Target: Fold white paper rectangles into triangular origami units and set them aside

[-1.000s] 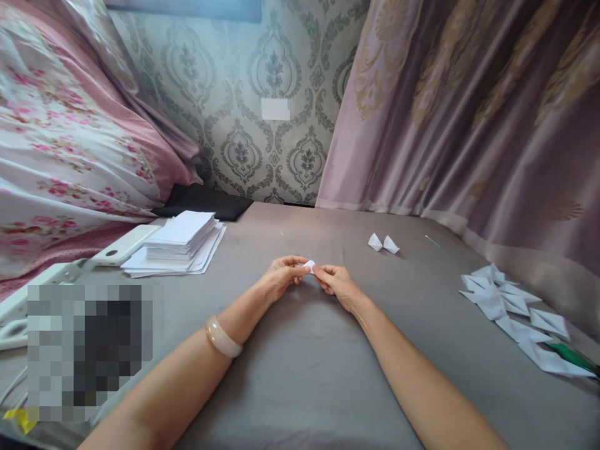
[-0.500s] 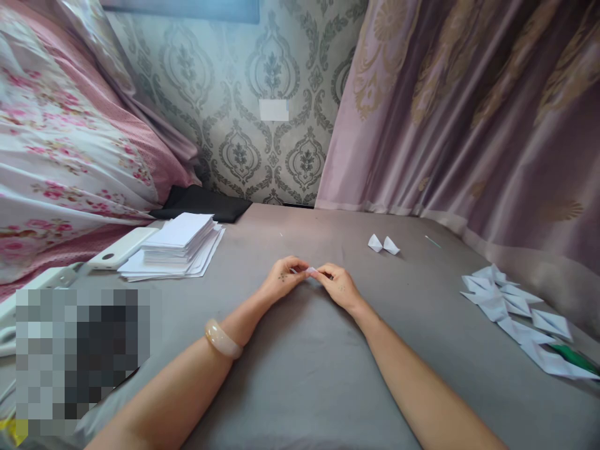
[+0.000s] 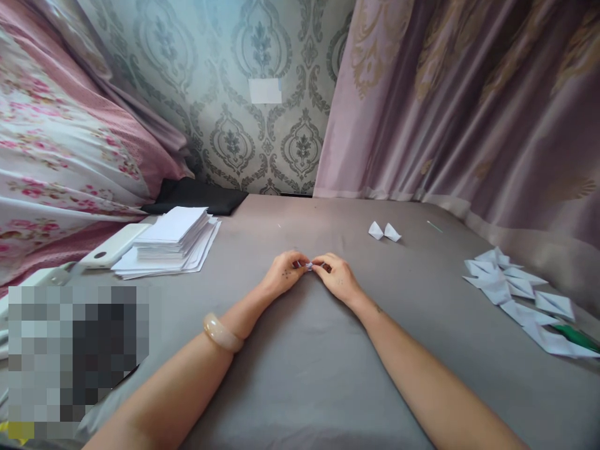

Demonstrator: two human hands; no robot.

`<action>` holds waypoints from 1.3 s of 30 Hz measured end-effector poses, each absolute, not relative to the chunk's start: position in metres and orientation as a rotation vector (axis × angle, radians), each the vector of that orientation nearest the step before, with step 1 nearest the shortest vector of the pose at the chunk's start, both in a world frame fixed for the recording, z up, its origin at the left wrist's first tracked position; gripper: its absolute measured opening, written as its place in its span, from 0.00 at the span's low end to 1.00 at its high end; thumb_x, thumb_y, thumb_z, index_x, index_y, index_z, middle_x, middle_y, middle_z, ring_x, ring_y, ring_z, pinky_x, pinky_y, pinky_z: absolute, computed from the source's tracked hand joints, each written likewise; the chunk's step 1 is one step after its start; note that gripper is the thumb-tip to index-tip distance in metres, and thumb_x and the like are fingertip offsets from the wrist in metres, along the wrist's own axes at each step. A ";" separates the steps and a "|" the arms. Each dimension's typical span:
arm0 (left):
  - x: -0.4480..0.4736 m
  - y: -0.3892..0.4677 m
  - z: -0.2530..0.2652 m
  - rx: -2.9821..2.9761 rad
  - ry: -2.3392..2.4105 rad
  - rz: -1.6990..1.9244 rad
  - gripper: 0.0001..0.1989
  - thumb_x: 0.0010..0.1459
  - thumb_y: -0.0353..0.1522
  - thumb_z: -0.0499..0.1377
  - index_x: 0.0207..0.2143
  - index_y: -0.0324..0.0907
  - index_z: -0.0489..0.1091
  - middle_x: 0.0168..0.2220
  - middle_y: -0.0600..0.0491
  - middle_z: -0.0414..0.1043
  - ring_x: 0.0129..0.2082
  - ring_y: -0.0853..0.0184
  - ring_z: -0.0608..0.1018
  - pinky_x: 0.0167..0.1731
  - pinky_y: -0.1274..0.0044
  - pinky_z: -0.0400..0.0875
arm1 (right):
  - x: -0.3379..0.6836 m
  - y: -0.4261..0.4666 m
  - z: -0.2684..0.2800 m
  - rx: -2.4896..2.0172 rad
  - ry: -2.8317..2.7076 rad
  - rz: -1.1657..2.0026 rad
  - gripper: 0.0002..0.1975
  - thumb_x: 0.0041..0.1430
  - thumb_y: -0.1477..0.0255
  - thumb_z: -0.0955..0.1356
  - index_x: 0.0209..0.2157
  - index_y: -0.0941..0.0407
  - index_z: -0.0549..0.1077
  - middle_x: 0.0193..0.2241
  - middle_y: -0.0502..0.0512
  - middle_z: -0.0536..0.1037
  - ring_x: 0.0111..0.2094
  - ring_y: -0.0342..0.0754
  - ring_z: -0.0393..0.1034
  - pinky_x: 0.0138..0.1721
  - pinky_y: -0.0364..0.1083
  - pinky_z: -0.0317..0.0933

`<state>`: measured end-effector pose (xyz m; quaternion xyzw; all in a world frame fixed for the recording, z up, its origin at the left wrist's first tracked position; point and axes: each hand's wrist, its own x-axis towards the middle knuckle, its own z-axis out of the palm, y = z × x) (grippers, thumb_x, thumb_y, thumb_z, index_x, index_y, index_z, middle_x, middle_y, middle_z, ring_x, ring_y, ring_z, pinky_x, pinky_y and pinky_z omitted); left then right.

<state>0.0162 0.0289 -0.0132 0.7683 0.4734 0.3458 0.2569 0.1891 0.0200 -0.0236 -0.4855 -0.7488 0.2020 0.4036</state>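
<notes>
Between my two hands is a small piece of folded white paper [image 3: 309, 267], mostly covered by the fingers. My left hand [image 3: 287, 273], on the arm with a pale bangle [image 3: 222, 334], pinches its left side. On the opposite side my right hand [image 3: 336, 275] grips it between thumb and fingers. The fingertips of both hands almost meet. Beyond the right hand, two small folded white paper pieces [image 3: 384, 232] stand close together on the grey cloth surface [image 3: 323, 381].
At the left lies a stack of white paper [image 3: 171, 234] beside a white device [image 3: 115, 245]. Behind it is a black flat item [image 3: 197, 197]. Several folded white papers [image 3: 515, 290] lie at the right near a green object [image 3: 579, 337]. A thin stick [image 3: 435, 227] rests farther back.
The view has tilted downward slightly. Both hands stay together on the small paper, with the fingers shifted a little and more curled around it.
</notes>
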 end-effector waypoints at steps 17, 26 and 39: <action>0.019 0.033 -0.013 1.978 1.321 0.939 0.11 0.55 0.36 0.57 0.33 0.39 0.77 0.29 0.51 0.77 0.27 0.69 0.73 0.28 0.80 0.66 | 0.184 0.025 -0.022 -1.235 -1.890 0.501 0.05 0.56 0.75 0.67 0.33 0.56 0.76 0.32 0.53 0.76 0.33 0.44 0.70 0.37 0.43 0.62; 0.015 0.039 -0.017 1.879 1.230 0.952 0.14 0.54 0.38 0.56 0.31 0.38 0.76 0.26 0.52 0.75 0.25 0.70 0.72 0.27 0.80 0.66 | 0.185 0.028 -0.021 -1.219 -1.879 0.541 0.05 0.56 0.74 0.67 0.31 0.55 0.76 0.30 0.53 0.77 0.32 0.44 0.70 0.37 0.43 0.61; 0.006 0.044 -0.023 1.689 1.272 1.018 0.10 0.50 0.33 0.55 0.33 0.36 0.73 0.25 0.53 0.73 0.24 0.70 0.73 0.26 0.80 0.68 | 0.189 0.024 -0.016 -1.308 -1.876 0.621 0.05 0.56 0.73 0.63 0.32 0.55 0.71 0.26 0.50 0.75 0.28 0.43 0.67 0.33 0.42 0.59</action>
